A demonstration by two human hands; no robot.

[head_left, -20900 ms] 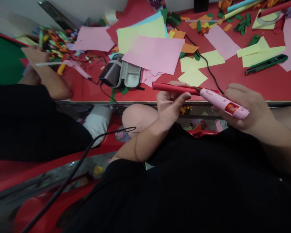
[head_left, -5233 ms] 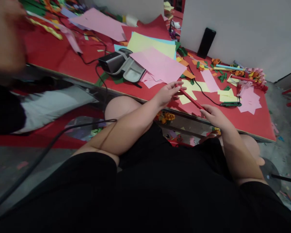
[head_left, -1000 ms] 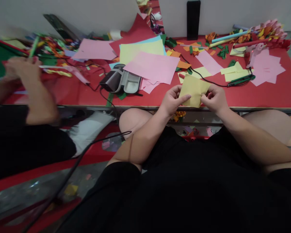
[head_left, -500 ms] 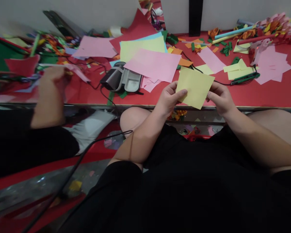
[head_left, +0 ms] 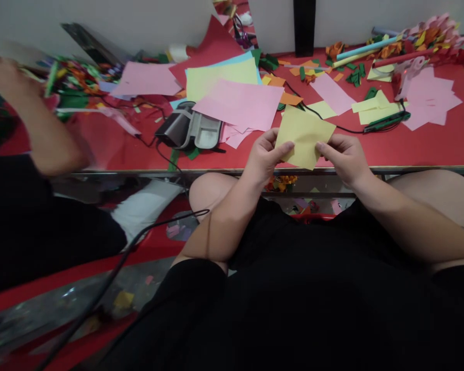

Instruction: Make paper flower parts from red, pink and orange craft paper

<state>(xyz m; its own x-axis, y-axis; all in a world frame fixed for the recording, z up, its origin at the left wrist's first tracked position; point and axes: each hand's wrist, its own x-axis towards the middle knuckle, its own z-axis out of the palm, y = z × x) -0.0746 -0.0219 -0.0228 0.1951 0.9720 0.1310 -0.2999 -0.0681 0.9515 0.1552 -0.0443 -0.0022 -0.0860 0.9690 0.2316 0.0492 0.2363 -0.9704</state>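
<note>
A square of yellow paper (head_left: 303, 135) hangs over the near edge of the red table (head_left: 224, 161), held between both hands with one corner toward me. My left hand (head_left: 268, 153) pinches its left side, thumb on top and fingers underneath. On the right side my right hand (head_left: 345, 155) grips it the same way, the thumb lying on the paper's face. The sheet bows slightly in the middle. Just beyond it lie a large pink sheet (head_left: 242, 103) and an orange piece (head_left: 293, 99).
An open grey case (head_left: 206, 129) with cables sits left of my hands. Glue guns (head_left: 119, 119) (head_left: 408, 77) lie at both sides. At far left, another person's arm (head_left: 42, 121) reaches over the table. Paper flowers (head_left: 436, 38) are piled back right.
My right hand has shifted left along the yellow paper, its thumb now further onto the face. The other person's arm has swung up and left, away from the glue gun.
</note>
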